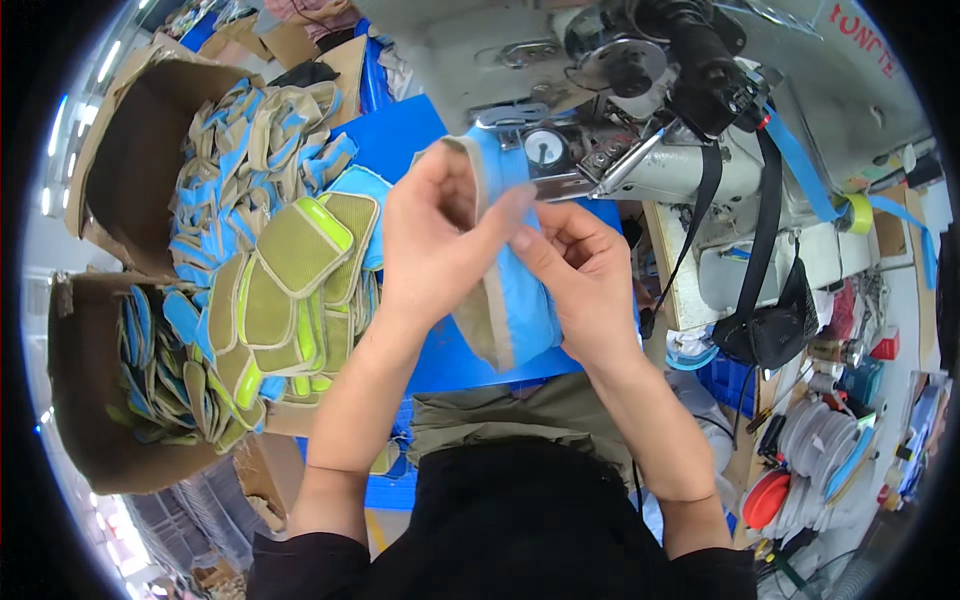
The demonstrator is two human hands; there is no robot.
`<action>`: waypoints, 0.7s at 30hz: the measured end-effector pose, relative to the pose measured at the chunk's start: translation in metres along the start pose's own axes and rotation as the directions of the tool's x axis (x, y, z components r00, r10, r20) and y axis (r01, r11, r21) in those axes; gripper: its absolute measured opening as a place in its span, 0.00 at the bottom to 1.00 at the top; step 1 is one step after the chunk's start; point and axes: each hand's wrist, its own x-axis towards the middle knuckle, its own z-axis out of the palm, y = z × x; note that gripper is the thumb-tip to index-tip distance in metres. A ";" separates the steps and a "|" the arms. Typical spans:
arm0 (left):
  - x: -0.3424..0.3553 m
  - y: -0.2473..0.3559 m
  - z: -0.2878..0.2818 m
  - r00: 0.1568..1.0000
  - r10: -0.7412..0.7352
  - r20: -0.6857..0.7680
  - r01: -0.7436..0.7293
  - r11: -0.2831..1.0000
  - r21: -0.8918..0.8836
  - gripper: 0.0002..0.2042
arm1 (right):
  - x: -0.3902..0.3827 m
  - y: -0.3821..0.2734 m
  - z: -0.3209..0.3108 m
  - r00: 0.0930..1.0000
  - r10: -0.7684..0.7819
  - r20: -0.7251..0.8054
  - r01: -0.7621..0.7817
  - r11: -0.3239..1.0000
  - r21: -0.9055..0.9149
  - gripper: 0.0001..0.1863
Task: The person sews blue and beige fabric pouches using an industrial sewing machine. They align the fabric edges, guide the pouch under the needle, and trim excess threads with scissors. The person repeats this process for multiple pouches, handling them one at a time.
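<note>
One blue-and-beige fabric band is up in front of me, above the blue table and just beside the sewing machine. With my left hand I curl the fingers round the beige side while the thumb, blurred, reaches across the front; with my right hand I pinch the blue edge between thumb and bent fingers, the two thumb tips close together. I take this step to be straightening the cloth by hand; whether its upper end touches the machine, I cannot tell. The next move seems to call for a light, even pinch with the edges kept flush, so nothing twists. Olive pads lie heaped to my left.
</note>
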 end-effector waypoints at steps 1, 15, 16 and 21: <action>0.001 0.002 0.003 0.997 -0.068 0.026 0.068 0.998 -0.016 0.09 | -0.001 0.001 0.002 1.000 0.009 -0.011 -0.009 1.000 0.024 0.10; 0.010 -0.007 0.001 0.990 -0.127 0.063 0.135 0.981 -0.140 0.13 | -0.003 0.002 0.004 0.996 0.084 -0.043 -0.076 0.986 0.149 0.11; 0.010 -0.006 0.001 0.990 -0.125 0.059 0.132 0.982 -0.135 0.13 | -0.003 0.003 0.002 0.996 0.081 -0.031 -0.076 0.987 0.141 0.11; 0.012 -0.005 0.001 0.992 -0.108 0.068 0.117 0.982 -0.146 0.13 | 0.000 0.003 0.004 0.996 0.083 -0.044 -0.075 0.985 0.157 0.13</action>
